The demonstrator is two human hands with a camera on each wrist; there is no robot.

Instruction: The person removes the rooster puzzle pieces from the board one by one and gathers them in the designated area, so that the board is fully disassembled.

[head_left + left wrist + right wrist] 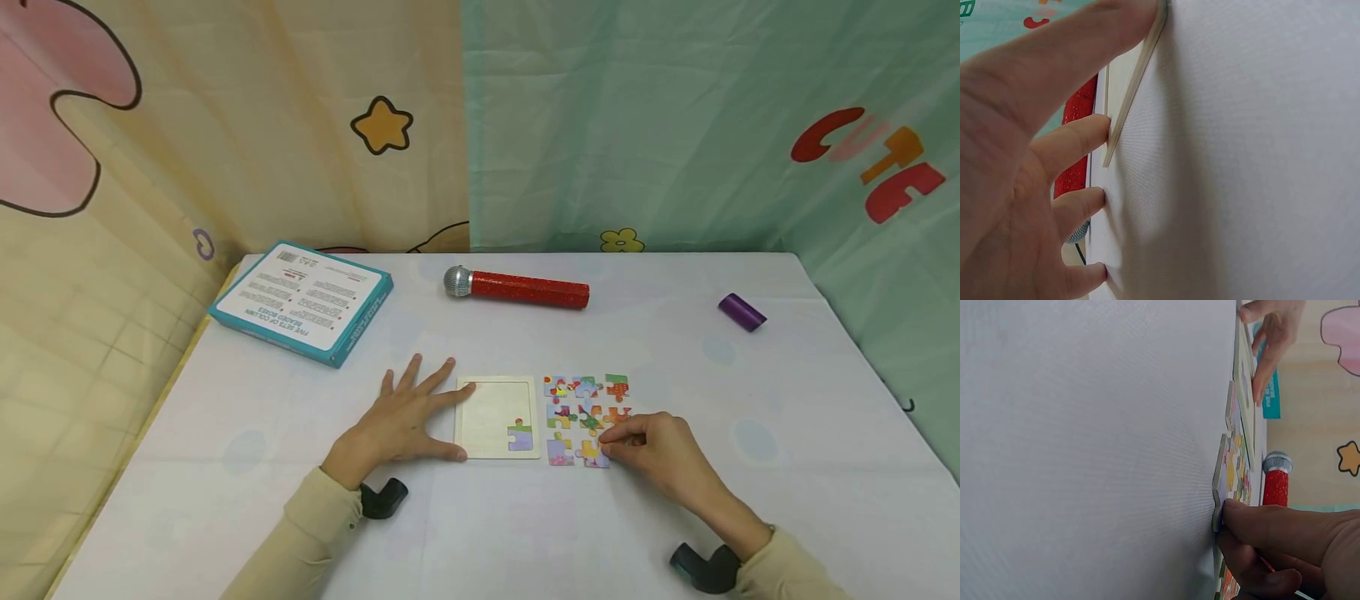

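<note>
A square cream puzzle tray (487, 454) lies flat on the table, with one puzzle piece (520, 438) in its lower right corner. My left hand (401, 425) is spread out at the tray's left side. Its index fingertip touches the upper left corner and its thumb the lower left; the other fingertips rest on the cloth. To the right of the tray, several colourful jigsaw pieces are laid in loose rows. My right hand (660, 454) pinches the right edge of the bottom-row puzzle piece (1219, 481), a yellow and purple one, between thumb and fingers.
Behind the tray lies a red microphone (528, 289) with a silver head. A teal and white box (300, 300) is at the back left, and a small purple cylinder (742, 312) at the back right. Printed curtains hang behind the white-covered table (525, 533).
</note>
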